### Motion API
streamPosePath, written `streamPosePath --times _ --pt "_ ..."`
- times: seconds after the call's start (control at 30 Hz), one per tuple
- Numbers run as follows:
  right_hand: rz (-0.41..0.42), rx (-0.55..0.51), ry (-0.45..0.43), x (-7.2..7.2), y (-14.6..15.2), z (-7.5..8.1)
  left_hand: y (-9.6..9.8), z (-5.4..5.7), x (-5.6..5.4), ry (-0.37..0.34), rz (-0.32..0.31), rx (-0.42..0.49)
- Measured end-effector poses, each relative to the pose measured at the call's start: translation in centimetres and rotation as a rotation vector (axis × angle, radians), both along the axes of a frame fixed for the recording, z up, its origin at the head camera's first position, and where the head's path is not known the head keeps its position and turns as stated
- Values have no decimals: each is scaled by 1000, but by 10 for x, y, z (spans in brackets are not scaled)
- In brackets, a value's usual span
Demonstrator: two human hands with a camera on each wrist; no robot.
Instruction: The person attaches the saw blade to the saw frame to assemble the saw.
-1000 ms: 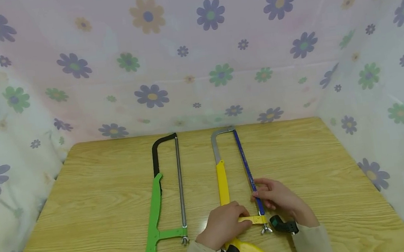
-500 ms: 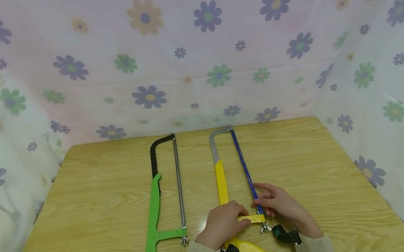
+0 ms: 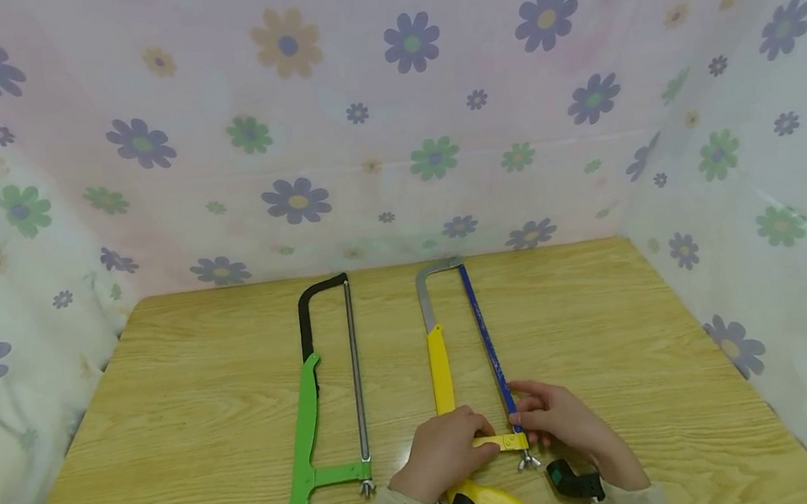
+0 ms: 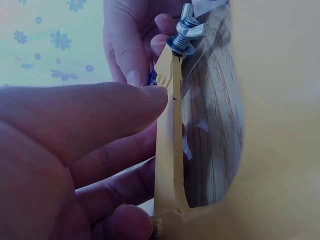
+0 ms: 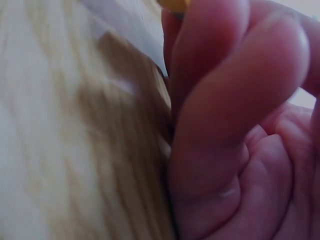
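A yellow hacksaw [image 3: 441, 369] with a grey front frame lies on the wooden table, its blue blade [image 3: 485, 338] slanting down the right side. My left hand [image 3: 443, 453] grips the saw's yellow crossbar [image 4: 167, 150], thumb on one face and fingers behind it. With thumb and fingers, my right hand [image 3: 568, 421] pinches the blade's near end, just above the crossbar. A silver wing nut [image 4: 192, 30] on a threaded bolt sticks out at the bar's end. In the right wrist view the curled fingers [image 5: 215, 115] hide the blade.
Left of my hands lies a green hacksaw [image 3: 305, 424] with a black front frame and a grey blade [image 3: 355, 367]. A flowered cloth [image 3: 335, 126] hangs behind and along both sides of the table [image 3: 189, 413].
My right hand has slid down along the blue blade toward the crossbar. The left hand keeps its grip on the crossbar, and the head view has shifted slightly.
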State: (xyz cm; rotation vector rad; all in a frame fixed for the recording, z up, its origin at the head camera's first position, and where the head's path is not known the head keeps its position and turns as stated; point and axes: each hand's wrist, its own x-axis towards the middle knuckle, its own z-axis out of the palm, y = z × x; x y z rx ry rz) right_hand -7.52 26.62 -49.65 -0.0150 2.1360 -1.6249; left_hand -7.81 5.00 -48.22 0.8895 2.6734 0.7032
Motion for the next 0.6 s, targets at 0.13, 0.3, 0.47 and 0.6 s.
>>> streamPosePath --times 0.13,0.3,0.47,0.6 --pt "18 10 8 0 1 -3 0 -1 1 -1 5 5" --pt "13 16 13 0 0 -3 0 0 1 12 8 9" --pt "9 11 20 1 0 -2 1 -3 0 23 6 10" --pt "16 21 26 1 -1 0 1 -5 0 22 7 11"
